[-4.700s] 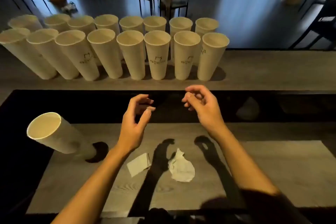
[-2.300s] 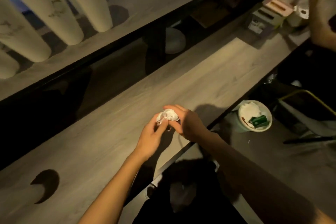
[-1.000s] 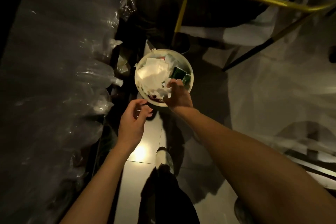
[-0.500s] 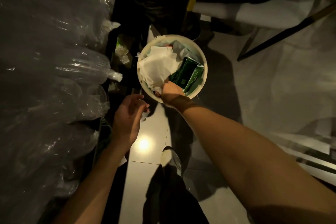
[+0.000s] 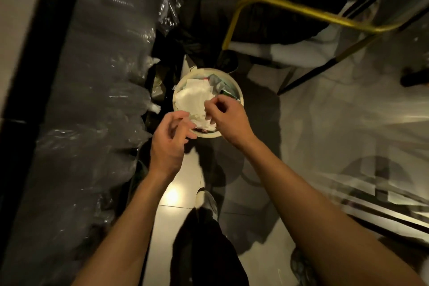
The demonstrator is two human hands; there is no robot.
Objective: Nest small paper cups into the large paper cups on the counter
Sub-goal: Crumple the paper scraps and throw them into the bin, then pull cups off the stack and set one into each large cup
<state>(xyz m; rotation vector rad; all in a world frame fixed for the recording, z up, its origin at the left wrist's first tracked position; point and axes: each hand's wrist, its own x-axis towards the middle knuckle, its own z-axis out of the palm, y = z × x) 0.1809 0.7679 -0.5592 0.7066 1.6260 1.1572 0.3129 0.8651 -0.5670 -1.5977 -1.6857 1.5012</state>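
No paper cups are in view; I am looking straight down at the floor. A round cream waste bin [image 5: 204,70] stands there, filled with crumpled white paper [image 5: 192,100] and a bit of green packaging. My right hand [image 5: 228,118] hovers over the bin's near right side, fingers loosely curled and holding nothing that I can see. My left hand [image 5: 169,139] is at the bin's near left rim, fingers apart and empty.
Clear plastic wrapping [image 5: 104,76] covers the cabinet side on the left, under the dark counter edge [image 5: 21,76]. A yellow metal chair frame [image 5: 301,10] stands behind the bin. My shoe [image 5: 206,199] is on the glossy tiled floor below.
I turned from the counter down to the bin with a paper wad. My right hand pushed into the bin half a second ago and has now lifted out; my left hand moved closer.
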